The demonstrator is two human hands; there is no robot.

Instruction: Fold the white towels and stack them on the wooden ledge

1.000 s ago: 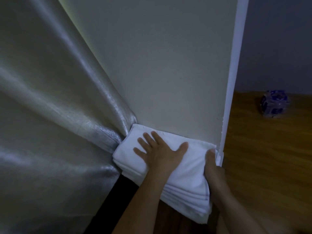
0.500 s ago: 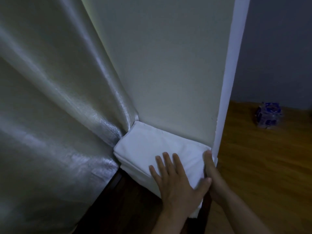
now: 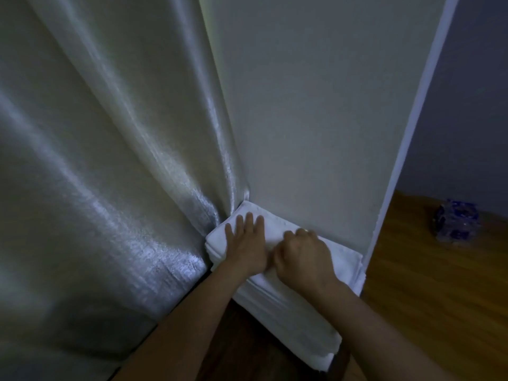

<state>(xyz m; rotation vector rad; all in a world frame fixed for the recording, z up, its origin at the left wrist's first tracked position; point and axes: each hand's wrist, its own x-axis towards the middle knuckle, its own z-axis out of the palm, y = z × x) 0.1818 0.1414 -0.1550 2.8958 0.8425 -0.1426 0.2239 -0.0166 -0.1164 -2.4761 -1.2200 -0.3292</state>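
A stack of folded white towels (image 3: 341,259) lies against the wall, wedged between the curtain and the wall's corner, its near side hanging down over the dark wooden ledge (image 3: 236,345). My left hand (image 3: 246,243) rests flat on the top towel near the curtain, fingers straight and spread. Beside it my right hand (image 3: 302,257) sits on the top towel with fingers curled down into the cloth; whether it pinches a fold is hidden under the hand.
A shiny pale curtain (image 3: 110,188) fills the left half. The white wall (image 3: 316,119) ends at a corner trim (image 3: 395,171). To the right lies wooden floor (image 3: 426,298) with a blue-wrapped pack (image 3: 455,222) near the far wall.
Both hands moved up onto the top of the stack. The left hand slid toward the curtain end. The right hand left the stack's right edge and now sits beside the left.
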